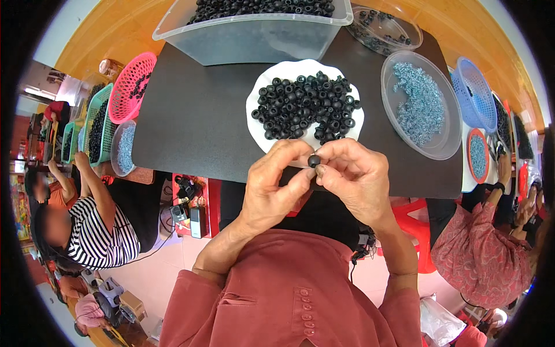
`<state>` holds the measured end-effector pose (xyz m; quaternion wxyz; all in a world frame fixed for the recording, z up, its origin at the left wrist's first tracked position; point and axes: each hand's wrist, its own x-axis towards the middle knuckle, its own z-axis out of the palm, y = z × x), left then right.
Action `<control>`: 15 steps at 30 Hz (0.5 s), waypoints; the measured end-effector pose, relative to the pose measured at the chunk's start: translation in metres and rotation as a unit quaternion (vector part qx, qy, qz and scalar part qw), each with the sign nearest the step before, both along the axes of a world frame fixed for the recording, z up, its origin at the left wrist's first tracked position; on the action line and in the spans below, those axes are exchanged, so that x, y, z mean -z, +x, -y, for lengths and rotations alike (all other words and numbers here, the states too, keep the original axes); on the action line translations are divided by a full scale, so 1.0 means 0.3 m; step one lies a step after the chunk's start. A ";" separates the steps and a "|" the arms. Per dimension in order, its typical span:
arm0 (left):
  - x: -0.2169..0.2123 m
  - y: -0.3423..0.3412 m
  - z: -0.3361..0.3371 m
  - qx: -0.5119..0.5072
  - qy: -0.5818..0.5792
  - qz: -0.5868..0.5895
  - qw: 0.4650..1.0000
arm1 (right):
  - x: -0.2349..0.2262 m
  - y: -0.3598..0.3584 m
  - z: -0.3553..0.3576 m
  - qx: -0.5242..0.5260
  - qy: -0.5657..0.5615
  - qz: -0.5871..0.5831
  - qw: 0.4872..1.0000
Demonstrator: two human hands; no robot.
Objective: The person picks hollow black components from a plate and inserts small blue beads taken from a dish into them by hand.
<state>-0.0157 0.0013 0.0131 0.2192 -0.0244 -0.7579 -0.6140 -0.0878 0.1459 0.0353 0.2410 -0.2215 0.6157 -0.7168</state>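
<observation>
Over black tabletop (191,115), left hand (272,185) and right hand (355,176) pinch a small black ring (313,160) between fingertips.

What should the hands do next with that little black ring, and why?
Probably press the small black ring together, since both the left hand and right hand pinch it between fingertips above the white plate of rings.

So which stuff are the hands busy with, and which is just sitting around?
In use:
left hand
right hand
small black ring pinched between them
white plate of black rings
clear bowl of small silvery parts

Lying about:
pink basket
blue basket
clear tub
</observation>
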 end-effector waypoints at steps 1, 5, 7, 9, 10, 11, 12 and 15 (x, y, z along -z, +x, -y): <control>0.009 0.005 0.007 0.001 0.000 0.000 1.000 | -0.001 0.002 0.002 0.005 -0.005 -0.006 1.000; -0.003 0.020 -0.009 0.008 0.052 0.025 0.998 | -0.009 0.000 -0.003 0.012 0.023 -0.037 0.999; -0.019 0.022 -0.018 -0.002 0.097 0.034 0.995 | -0.002 -0.007 -0.003 0.000 0.041 -0.073 0.996; -0.025 0.030 0.014 0.009 0.024 0.088 0.996 | -0.010 -0.008 -0.009 -0.010 0.073 -0.103 0.992; -0.020 0.029 0.021 0.011 0.013 0.065 0.998 | -0.016 -0.015 -0.017 -0.032 0.082 -0.139 0.986; -0.026 0.037 0.038 0.037 -0.004 0.088 0.995 | -0.024 -0.022 -0.024 -0.054 0.091 -0.175 0.979; -0.034 0.041 0.046 0.047 -0.018 0.100 0.994 | -0.027 -0.021 -0.027 -0.054 0.093 -0.202 0.974; -0.036 0.049 0.024 0.050 0.016 0.112 0.992 | -0.025 -0.016 -0.031 -0.035 0.073 -0.230 0.970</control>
